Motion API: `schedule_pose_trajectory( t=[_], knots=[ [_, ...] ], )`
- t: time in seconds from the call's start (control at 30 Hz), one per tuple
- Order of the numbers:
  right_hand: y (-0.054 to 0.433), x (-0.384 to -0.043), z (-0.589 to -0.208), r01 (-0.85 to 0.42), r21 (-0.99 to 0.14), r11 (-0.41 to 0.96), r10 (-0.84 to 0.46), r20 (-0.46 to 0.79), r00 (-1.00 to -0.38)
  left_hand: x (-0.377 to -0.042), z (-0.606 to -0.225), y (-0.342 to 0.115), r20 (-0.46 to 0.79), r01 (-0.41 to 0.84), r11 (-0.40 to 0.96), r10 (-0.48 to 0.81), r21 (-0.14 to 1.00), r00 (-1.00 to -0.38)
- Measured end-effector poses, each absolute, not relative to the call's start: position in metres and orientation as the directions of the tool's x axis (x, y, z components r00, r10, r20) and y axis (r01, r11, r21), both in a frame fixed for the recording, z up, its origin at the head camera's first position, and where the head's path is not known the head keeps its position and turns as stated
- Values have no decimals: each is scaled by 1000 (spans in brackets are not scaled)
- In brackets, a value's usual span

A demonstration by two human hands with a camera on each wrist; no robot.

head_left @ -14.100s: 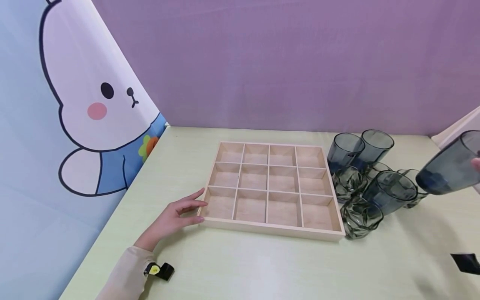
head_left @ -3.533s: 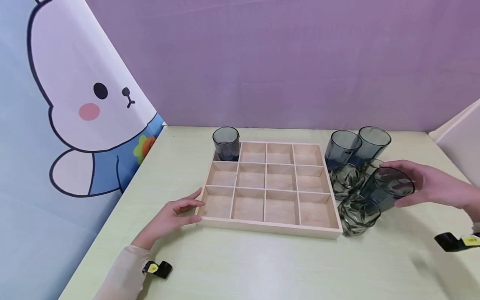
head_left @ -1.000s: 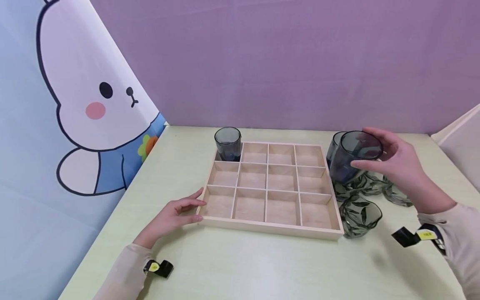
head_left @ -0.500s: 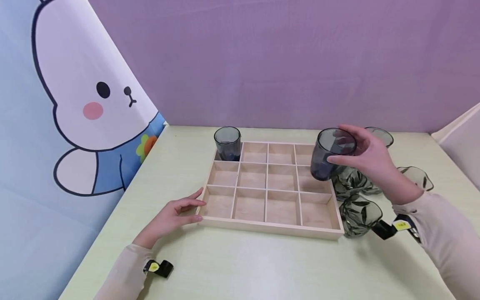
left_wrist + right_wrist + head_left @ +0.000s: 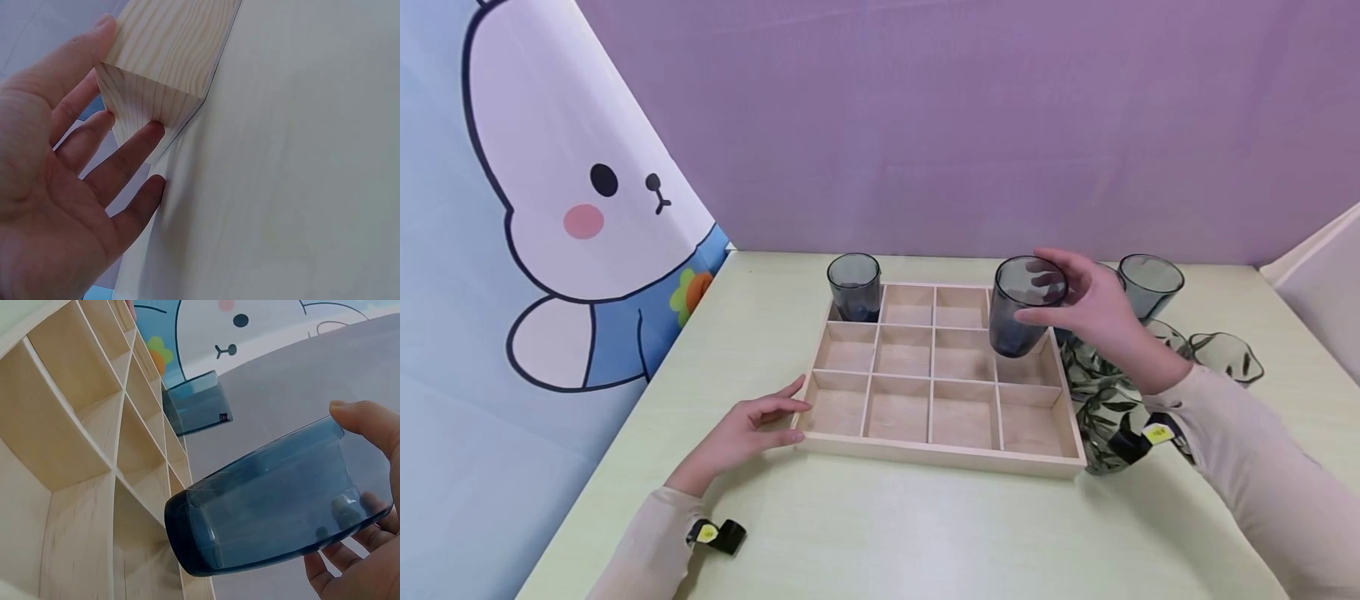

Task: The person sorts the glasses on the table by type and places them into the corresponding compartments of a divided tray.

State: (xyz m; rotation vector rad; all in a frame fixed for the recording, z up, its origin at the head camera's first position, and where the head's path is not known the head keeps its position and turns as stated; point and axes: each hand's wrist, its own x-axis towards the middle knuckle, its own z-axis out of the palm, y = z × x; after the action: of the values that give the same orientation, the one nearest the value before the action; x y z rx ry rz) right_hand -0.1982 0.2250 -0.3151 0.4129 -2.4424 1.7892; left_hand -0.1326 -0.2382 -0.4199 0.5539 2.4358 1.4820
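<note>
Smoked-glass tumbler (image 5: 1009, 321) is shifting toward 9 o'clock, right hand (image 5: 1101, 317) gripping it — low carry could be clipping dividers (image 5: 962, 387); left hand (image 5: 748, 429), spread, is touching compartment tray (image 5: 940, 455) at 8 o'clock.

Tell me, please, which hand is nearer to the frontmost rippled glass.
The right hand: it holds a tumbler over the compartment tray, above and behind the frontmost rippled glass. The left hand is across the tray, at its front left corner.

The person wears a pale beige cloth sleeve (image 5: 643, 542) on the left arm and a matching beige sleeve (image 5: 1262, 475) on the right. Each cuff carries a black strap (image 5: 1182, 438), a small yellow label (image 5: 707, 533) and a black block-shaped device (image 5: 730, 538).
</note>
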Motion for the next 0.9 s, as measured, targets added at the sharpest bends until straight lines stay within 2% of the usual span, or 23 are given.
schedule_pose_trajectory(
  t=[0.47,0.9],
  knots=[
    [194,-222,-322,-229,-922,312,-179,180,-967,-133,-420,-239,3,207,426,432,881,-902],
    [167,-240,-327,-246,-931,269,-206,194,-959,-133,-420,-238,-9,183,404,429,896,-903]
  ],
)
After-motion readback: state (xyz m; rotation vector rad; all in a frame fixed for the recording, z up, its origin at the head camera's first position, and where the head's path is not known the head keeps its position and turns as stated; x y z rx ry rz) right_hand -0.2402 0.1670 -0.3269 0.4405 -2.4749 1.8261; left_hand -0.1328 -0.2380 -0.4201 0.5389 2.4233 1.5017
